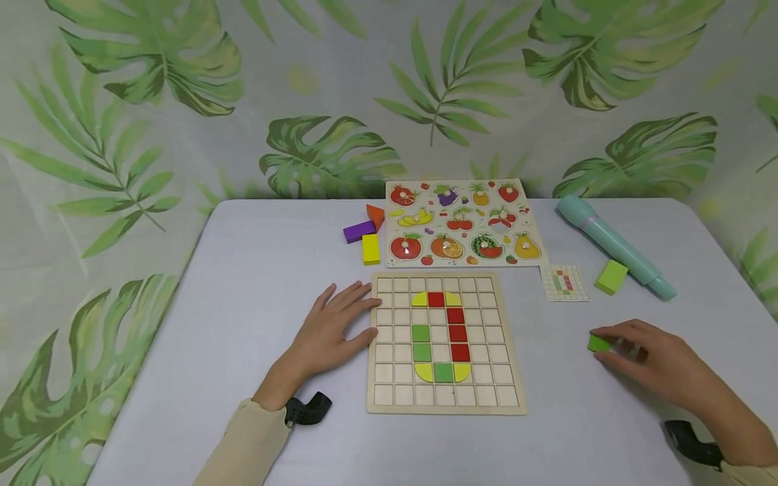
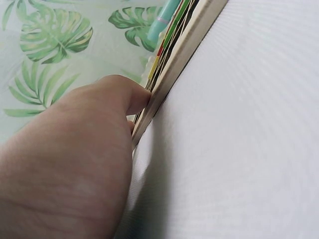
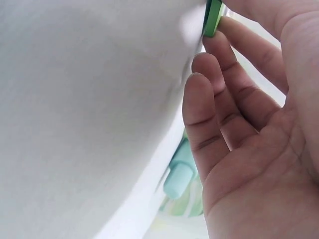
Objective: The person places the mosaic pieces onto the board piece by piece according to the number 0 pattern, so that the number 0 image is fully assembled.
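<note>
While right hand (image 1: 659,358) pinches small green tile (image 1: 598,343) on worktop (image 1: 243,270), right of grid board (image 1: 446,398), we judge tile light, stiff, smooth; hold by opposite edges. Left hand (image 1: 331,331) flat, fingers straight, touching board's left edge.

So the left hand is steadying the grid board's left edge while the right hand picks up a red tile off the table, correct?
Not quite: the tile at the right hand is green, not red, as the head view shows; the right wrist view also shows a green edge at the fingertips. The rest holds: the left hand rests against the left edge of the grid board.
</note>
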A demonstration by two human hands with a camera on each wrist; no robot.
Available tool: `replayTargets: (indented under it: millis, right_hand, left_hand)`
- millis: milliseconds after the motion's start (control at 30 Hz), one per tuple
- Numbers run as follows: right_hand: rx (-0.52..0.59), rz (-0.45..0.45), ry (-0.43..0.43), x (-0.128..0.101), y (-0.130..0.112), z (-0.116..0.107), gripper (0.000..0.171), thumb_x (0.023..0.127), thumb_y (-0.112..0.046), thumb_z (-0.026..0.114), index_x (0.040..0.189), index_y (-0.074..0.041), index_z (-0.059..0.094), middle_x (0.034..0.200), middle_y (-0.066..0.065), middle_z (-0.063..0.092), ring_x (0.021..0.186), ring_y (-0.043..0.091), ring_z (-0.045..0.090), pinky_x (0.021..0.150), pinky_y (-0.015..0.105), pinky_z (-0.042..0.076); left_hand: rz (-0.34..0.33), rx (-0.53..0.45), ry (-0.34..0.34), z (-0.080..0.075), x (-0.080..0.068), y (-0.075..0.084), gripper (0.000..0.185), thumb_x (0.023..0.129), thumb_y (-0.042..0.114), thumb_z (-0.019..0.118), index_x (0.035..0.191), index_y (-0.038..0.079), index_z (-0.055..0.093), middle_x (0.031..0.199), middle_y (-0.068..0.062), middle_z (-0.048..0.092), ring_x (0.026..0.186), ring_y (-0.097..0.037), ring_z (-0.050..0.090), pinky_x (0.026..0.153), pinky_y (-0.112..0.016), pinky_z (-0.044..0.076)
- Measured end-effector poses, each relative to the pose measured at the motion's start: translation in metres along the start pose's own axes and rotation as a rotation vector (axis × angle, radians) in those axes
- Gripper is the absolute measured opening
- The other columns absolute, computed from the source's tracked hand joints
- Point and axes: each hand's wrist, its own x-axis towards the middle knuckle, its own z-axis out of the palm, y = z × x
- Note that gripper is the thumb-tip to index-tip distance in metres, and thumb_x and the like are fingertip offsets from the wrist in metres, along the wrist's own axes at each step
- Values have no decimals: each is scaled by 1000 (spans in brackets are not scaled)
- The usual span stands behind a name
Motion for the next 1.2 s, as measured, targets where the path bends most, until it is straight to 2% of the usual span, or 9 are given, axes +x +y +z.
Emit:
replayTargets:
  millis: [267, 700, 867, 1067, 1200]
  right_hand:
    - [30, -29, 2, 17, -15, 2, 43, 75, -10, 91, 114, -19, 77, 97, -10, 67, 79, -1, 51, 62, 13, 45]
    - [96, -102, -22, 60, -58, 8, 39, 80, -15, 89, 116, -20, 77, 104, -10, 68, 83, 6, 56, 65, 21, 52]
    - [97, -129, -59, 76, -73, 10, 37, 81, -16, 89, 116, -19, 78, 107, -9, 70, 85, 8, 59, 68, 25, 55]
    - [126, -101, -147, 95, -93, 11, 35, 86, -20, 85, 121, -18, 76, 111, -6, 71, 89, 13, 60, 71, 30, 55]
    - [153, -100, -163, 107, -107, 16, 36, 86, -21, 85, 121, -18, 76, 113, -4, 71, 91, 14, 61, 72, 30, 56]
  left_hand:
    - [-2, -5, 5, 0, 0, 0, 50, 99, 44, 63, 145, 24, 60, 162, -1, 44, 155, -20, 33, 130, -52, 12]
    - [-5, -7, -5, 0, 0, 2, 50, 100, 44, 62, 145, 23, 60, 163, 0, 43, 155, -20, 31, 130, -52, 12]
    - [-11, -11, -10, -1, -1, 3, 50, 100, 44, 62, 145, 23, 59, 163, -1, 43, 155, -19, 31, 130, -51, 12]
    - [-8, -4, -6, -1, 0, 2, 50, 100, 45, 62, 145, 23, 59, 163, 0, 42, 155, -19, 31, 130, -51, 11]
    - [-9, -1, -5, -1, 0, 2, 50, 100, 45, 62, 145, 24, 59, 163, 0, 42, 155, -18, 31, 130, -51, 11]
